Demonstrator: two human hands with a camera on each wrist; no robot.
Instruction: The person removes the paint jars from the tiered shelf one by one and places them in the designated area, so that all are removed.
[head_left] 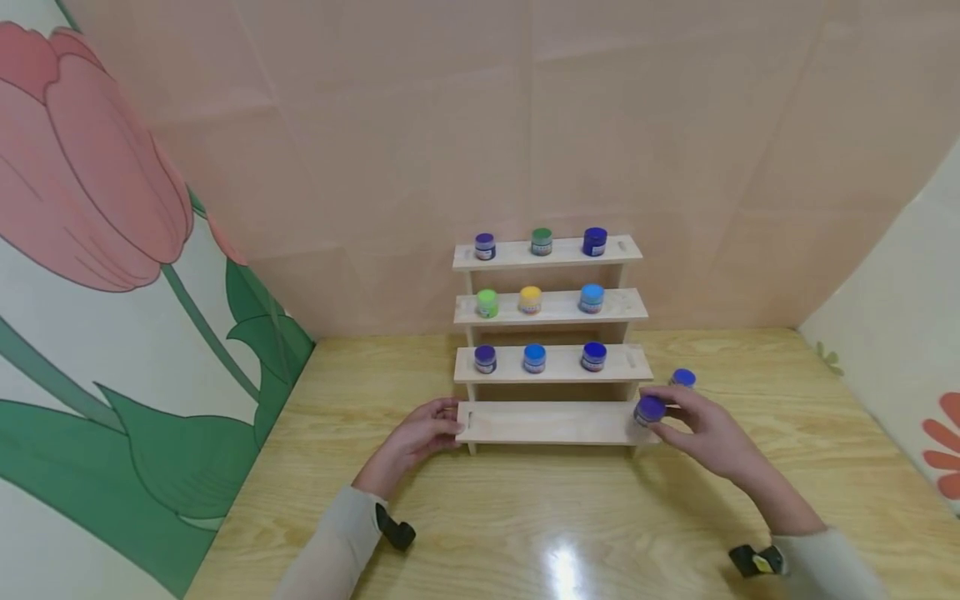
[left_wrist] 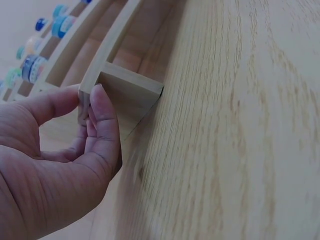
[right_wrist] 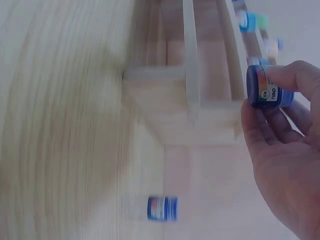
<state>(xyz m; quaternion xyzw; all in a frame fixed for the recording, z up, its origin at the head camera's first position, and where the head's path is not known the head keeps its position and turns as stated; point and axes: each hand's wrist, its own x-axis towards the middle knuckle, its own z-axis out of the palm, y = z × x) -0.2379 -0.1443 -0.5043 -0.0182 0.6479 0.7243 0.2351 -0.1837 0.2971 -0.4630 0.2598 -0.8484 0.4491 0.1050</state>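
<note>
A four-step wooden display rack [head_left: 555, 423] stands on the table. My left hand [head_left: 422, 433] pinches the left end of its lowest board, thumb on one face and fingers on the other, as the left wrist view [left_wrist: 75, 150] shows. Between thumb and fingers, my right hand [head_left: 705, 429] grips a small paint jar [head_left: 649, 409] with a purple-blue lid, just over the right end of that board. The right wrist view shows the jar [right_wrist: 265, 87] tipped on its side in that image, its label partly covered by the thumb.
Three paint jars stand on each upper step, among them a green one [head_left: 542, 242], a yellow one [head_left: 530, 300] and a light blue one [head_left: 535, 358]. Another blue-lidded jar [head_left: 683, 378] is on the table right of the rack, partly behind my right hand. A pinkish sheet [head_left: 390, 167] hangs behind.
</note>
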